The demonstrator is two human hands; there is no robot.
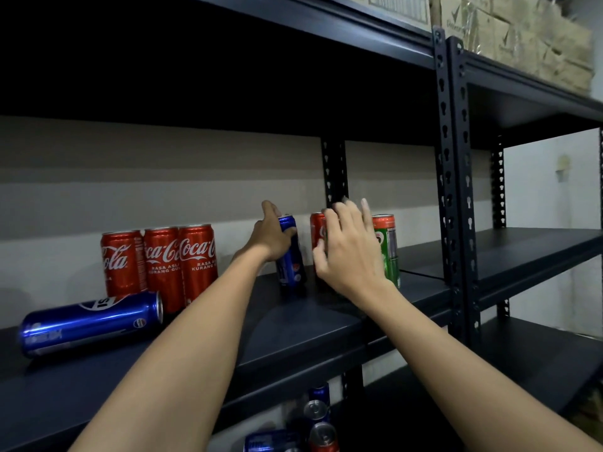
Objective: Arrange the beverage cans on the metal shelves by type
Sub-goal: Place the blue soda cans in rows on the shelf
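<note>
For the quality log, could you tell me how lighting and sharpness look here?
Head view: dim; underside of upper shelf nearly black; right hand slightly motion-blurred; glare streaks on the lying blue can; wide-angle bending at the edges.

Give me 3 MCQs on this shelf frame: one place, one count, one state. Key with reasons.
1. Where does the green can stand?
A. right of the right hand
B. left of the Coca-Cola row
C. on the top shelf

2. How many red cans stand together in the row at left?
A. one
B. three
C. five

3. How is the blue can at far left?
A. upright
B. lying on its side
C. crushed

Key: 1 A, it shows just past the fingers. 2 B, three sit side by side. 3 B, its length runs along the shelf.
</note>
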